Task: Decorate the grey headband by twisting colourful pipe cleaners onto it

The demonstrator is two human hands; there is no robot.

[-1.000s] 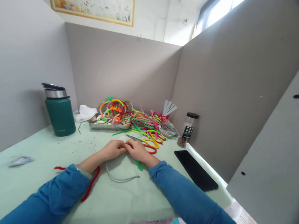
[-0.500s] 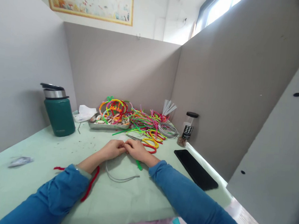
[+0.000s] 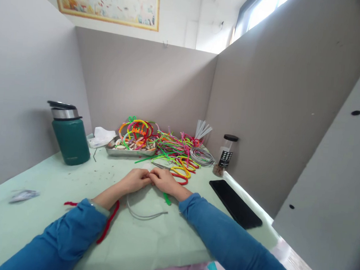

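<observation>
My left hand (image 3: 136, 180) and my right hand (image 3: 163, 179) meet fingertip to fingertip above the middle of the table, both closed in a pinch. Whatever is between the fingers is hidden. A grey wire (image 3: 144, 218) curves out from under my left hand and lies on the cloth. From beneath my right hand a short green pipe cleaner (image 3: 167, 199) pokes out. A red pipe cleaner (image 3: 108, 225) passes under my left forearm. Just beyond my hands lie scissors (image 3: 180, 171) with yellow handles, beside a red loop (image 3: 181, 180).
At the back, a metal tray (image 3: 130, 152) holds colourful pipe-cleaner pieces, next to a heap of pipe cleaners (image 3: 176, 145) and a wire coil (image 3: 202, 156). A green bottle (image 3: 71, 140) stands left; a jar (image 3: 224, 157) and black phone (image 3: 235, 204) are right. Grey partitions (image 3: 147, 78) enclose the table.
The view has shifted very slightly. Both hands keep the same pinched position, and nothing on the table has visibly moved.
</observation>
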